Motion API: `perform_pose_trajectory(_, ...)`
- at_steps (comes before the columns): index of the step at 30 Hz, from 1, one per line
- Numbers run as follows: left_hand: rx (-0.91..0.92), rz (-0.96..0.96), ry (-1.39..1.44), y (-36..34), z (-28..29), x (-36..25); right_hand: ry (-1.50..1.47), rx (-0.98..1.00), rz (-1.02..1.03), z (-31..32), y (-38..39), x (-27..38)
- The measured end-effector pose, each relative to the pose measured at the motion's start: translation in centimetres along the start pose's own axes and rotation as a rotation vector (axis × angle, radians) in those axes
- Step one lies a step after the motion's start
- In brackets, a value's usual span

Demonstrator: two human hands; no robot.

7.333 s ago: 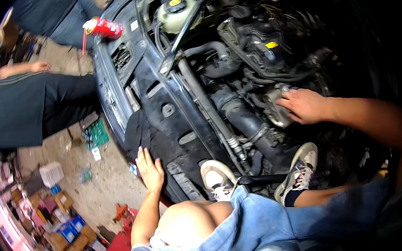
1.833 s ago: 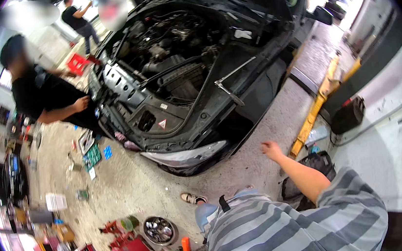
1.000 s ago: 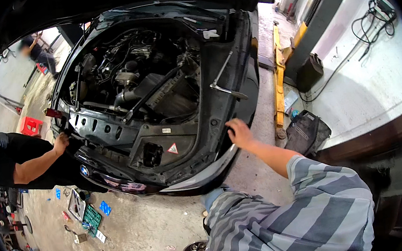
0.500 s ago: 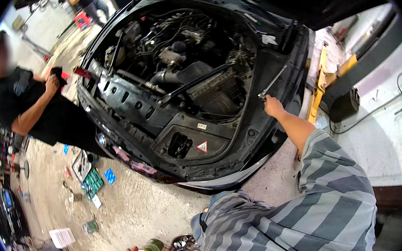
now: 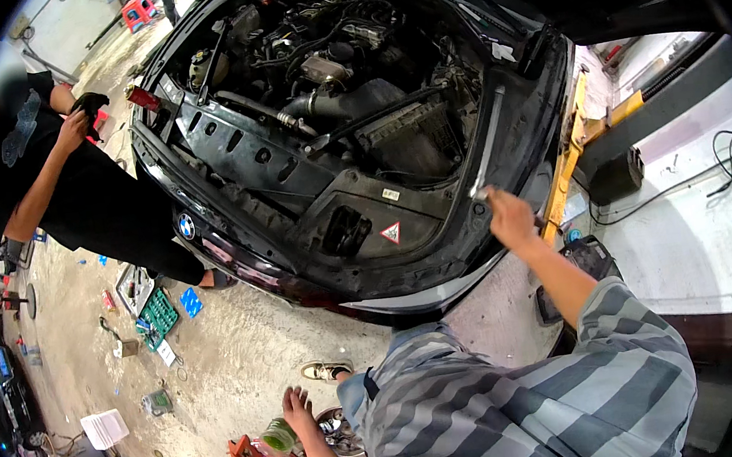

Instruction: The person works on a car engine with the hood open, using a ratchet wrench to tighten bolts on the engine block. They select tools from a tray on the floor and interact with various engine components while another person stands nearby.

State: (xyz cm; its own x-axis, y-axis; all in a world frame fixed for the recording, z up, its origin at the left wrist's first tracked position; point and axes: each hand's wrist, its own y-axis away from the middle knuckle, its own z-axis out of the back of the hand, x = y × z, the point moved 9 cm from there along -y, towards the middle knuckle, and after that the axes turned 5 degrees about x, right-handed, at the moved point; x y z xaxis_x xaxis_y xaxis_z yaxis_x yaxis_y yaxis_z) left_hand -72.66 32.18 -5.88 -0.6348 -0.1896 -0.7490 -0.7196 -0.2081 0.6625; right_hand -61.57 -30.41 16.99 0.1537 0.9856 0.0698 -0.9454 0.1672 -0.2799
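Observation:
My right hand (image 5: 513,222) grips the lower end of a long silver wrench (image 5: 494,135) above the right front fender (image 5: 527,149) of a dark car. The bar extends up along the edge of the open engine bay (image 5: 406,139). My left hand (image 5: 298,410) hangs low beside my body with its fingers apart and nothing in them, over the floor near red jack stands (image 5: 238,452), a green container (image 5: 279,436) and a bowl of metal parts.
A person in black (image 5: 87,204) stands at the car's front holding something dark, near a red spray can (image 5: 143,98). A tool case (image 5: 157,317) and tray lie on the floor. A yellow lift arm (image 5: 570,171), black jug (image 5: 615,175) and hanging cable are at the right.
My right hand has taken hold of the wrench and moved it toward me. My left hand has come further into view. The person in black has raised their hands with the dark item.

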Motion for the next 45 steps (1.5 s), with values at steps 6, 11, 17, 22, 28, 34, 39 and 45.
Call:
perform_pose_trajectory(6, 0.394, -0.261, -0.130, -3.2, -5.6, -16.5, -0.336, 0.087, 0.564, 1.6, 7.3, 27.0)
perform_pose_trajectory(11, 0.642, -0.446, -0.169, -4.2, -2.9, -27.0, -0.555, 0.099, 0.810, 2.4, 9.5, 47.1)
perform_pose_trajectory(17, 0.621, -0.134, 0.445, -6.7, 11.2, -30.6, -0.561, 0.299, 1.137, -0.3, 10.0, 67.4)
perform_pose_trajectory(22, 0.072, -0.128, 0.812, -18.1, 29.9, -31.3, -0.643, 0.627, 1.286, -4.0, 8.9, 80.0)
perform_pose_trajectory(28, -0.194, -0.016, 1.133, -29.9, 49.0, -26.4, -0.829, 0.897, 1.322, -11.6, 4.9, 97.8)
perform_pose_trajectory(34, -0.380, -0.007, 1.283, -37.3, 70.7, -25.6, -1.144, 0.901, 1.392, -10.4, -2.1, 118.3)
perform_pose_trajectory(39, -0.703, -0.513, 1.002, -34.2, 82.4, -43.7, -1.296, 1.032, 1.095, -10.6, -9.9, 128.0)
perform_pose_trajectory(45, -0.548, -0.960, -0.116, -37.1, 78.8, -58.9, -1.146, 1.002, 0.606, -20.1, -16.5, 136.9)
